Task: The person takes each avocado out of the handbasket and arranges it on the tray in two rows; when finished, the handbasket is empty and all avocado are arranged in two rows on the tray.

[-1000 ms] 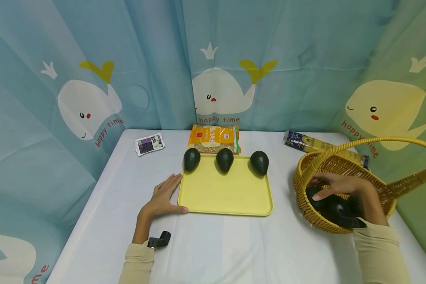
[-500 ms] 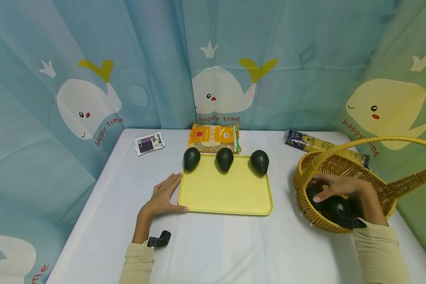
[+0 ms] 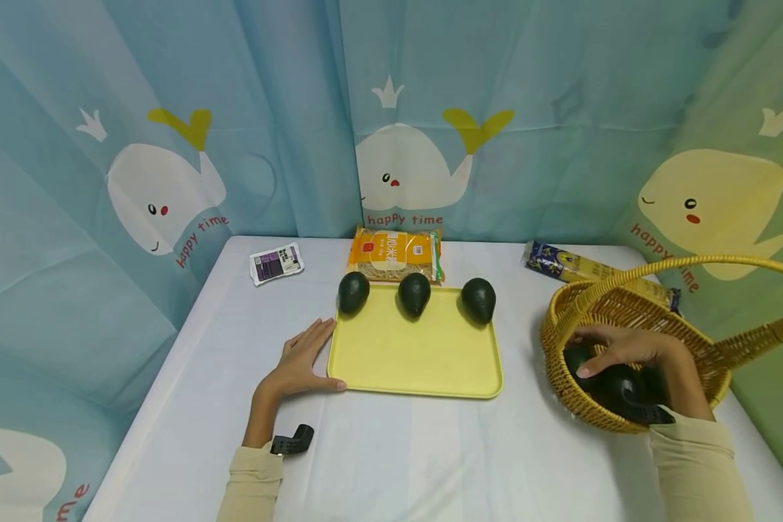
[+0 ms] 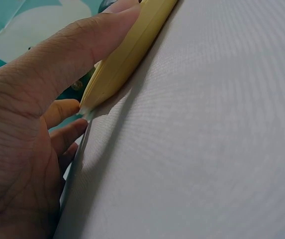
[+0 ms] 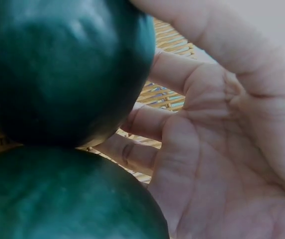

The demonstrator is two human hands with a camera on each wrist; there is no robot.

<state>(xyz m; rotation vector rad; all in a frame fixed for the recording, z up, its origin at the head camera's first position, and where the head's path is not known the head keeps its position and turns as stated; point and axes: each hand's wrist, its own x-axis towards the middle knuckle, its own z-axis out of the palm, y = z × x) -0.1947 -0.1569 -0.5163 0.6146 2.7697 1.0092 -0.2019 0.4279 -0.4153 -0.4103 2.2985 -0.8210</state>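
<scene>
Inside the wicker basket, gripping an avocado with curled fingers of right hand; left of the basket, touching yellow tray with straight fingers of left hand. Perhaps risking a slip through smooth skin.

A white-topped table fills the lower frame; directly on it lie a yellow rectangular tray at centre, an orange grain bag just above it, a small purple-and-white pouch at centre left, a long blue-and-yellow packet right of centre; just below that stands a handled wicker basket.
</scene>
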